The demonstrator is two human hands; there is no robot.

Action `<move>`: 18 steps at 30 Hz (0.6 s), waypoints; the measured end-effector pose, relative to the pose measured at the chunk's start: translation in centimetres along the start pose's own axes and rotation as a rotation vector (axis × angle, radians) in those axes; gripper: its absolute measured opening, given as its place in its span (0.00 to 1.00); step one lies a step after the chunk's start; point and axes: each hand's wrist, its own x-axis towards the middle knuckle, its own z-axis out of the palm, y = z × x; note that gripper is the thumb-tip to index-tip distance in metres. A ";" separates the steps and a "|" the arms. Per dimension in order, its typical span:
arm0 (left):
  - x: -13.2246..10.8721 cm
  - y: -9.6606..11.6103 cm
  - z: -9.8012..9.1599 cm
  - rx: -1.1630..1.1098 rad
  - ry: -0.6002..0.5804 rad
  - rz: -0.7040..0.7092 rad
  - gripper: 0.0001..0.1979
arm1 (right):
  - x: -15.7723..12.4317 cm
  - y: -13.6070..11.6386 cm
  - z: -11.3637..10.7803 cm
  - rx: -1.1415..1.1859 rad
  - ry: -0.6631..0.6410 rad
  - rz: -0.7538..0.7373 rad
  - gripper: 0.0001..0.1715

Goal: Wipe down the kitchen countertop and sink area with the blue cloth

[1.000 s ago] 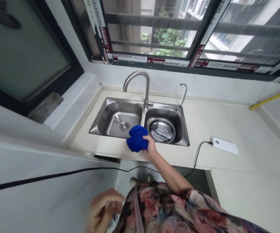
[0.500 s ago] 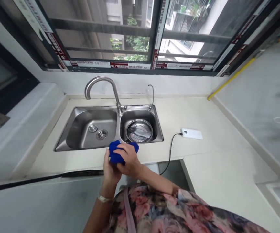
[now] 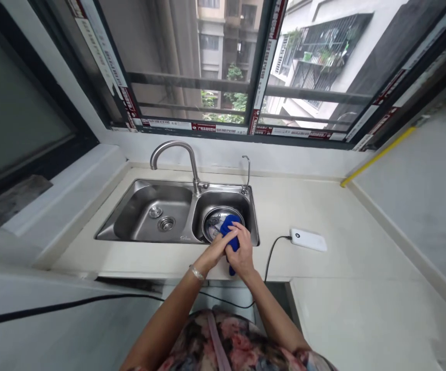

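Observation:
A bunched blue cloth (image 3: 229, 225) is gripped between both of my hands, above the front edge of the right sink basin (image 3: 252, 229). My right hand (image 3: 242, 252) wraps round it from the right. From the left my left hand (image 3: 218, 248) presses on it, with its fingers against the cloth and the right hand. A bit of the cloth hangs below the hands. Partly hidden behind them, a round metal strainer (image 3: 207, 221) sits in the right basin with a shiny metal item inside that I cannot make out.
The left basin (image 3: 130, 219) has a drain and a loose metal strainer plug (image 3: 155, 212). A curved faucet (image 3: 174, 144) and a thin tap (image 3: 249, 172) stand behind. On the counter to the right lies a white power bank (image 3: 308, 240) with a black cable (image 3: 272, 252).
Both hands have moved right with the blue cloth, from the counter edge between the basins to over the right basin's front edge. The view has tilted up slightly.

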 end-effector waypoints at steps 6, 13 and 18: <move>4.5 0.7 -0.3 -0.327 0.011 -0.331 0.21 | 0.5 2.2 -2.7 -0.145 -0.024 0.051 0.33; 8.3 4.9 -9.8 -0.694 0.090 -0.016 0.28 | -5.1 7.9 -2.0 -0.115 -0.051 0.115 0.22; 13.3 9.7 -17.5 -0.368 0.532 0.260 0.30 | -8.6 10.4 2.5 -0.389 -0.156 0.048 0.21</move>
